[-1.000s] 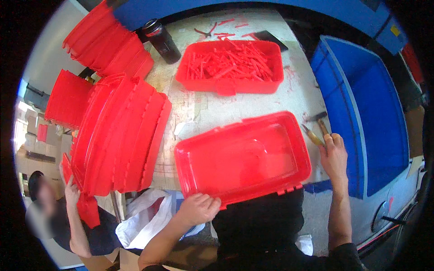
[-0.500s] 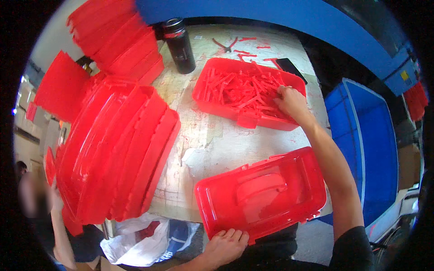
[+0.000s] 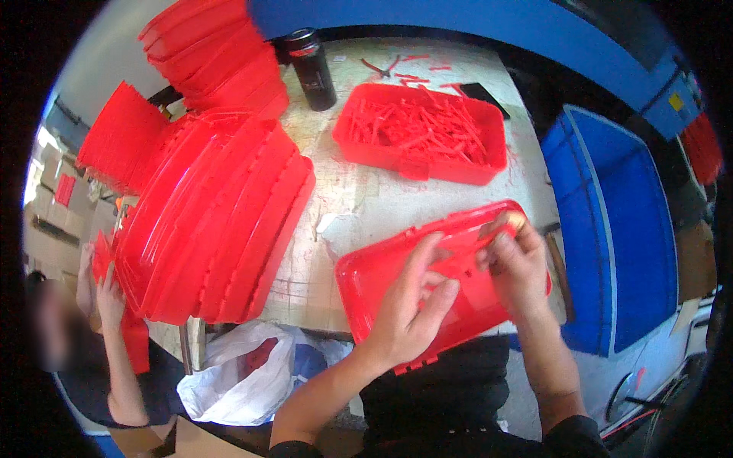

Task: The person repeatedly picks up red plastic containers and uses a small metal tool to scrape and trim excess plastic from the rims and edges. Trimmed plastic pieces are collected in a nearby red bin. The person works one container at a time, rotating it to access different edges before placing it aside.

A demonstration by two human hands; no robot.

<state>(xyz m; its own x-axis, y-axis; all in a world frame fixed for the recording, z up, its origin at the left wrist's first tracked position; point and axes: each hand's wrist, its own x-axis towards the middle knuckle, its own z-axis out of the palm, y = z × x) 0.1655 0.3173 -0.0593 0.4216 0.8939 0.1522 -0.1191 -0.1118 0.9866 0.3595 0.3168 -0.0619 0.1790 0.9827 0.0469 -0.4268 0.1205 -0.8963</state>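
Observation:
A shiny red plastic lid (image 3: 374, 294) lies at the table's front edge, partly hidden under both hands. My left hand (image 3: 416, 305) hovers over it with fingers apart and nothing in them. Above the lid's right part, my right hand (image 3: 518, 263) has its fingers closed in a pinch on a small red plastic piece (image 3: 498, 231), mostly covered by the fingers. Behind the lid stands a red plastic box (image 3: 382, 155) filled with a heap of thin red plastic strips (image 3: 427, 130).
Stacked red trays (image 3: 206, 221) rise at left, with more red stacks (image 3: 217, 61) behind. A black bottle (image 3: 313, 72), red-handled cutters (image 3: 382, 69) and a dark phone (image 3: 485, 98) sit farther back. Right stands a blue crate (image 3: 637, 229); a white bag (image 3: 237, 374) hangs low. Another person's hand (image 3: 111, 298) works at left.
My right hand has left the strips in the box and come back over the lid with a small red piece. My left hand has let go of the lid's near edge and risen above it.

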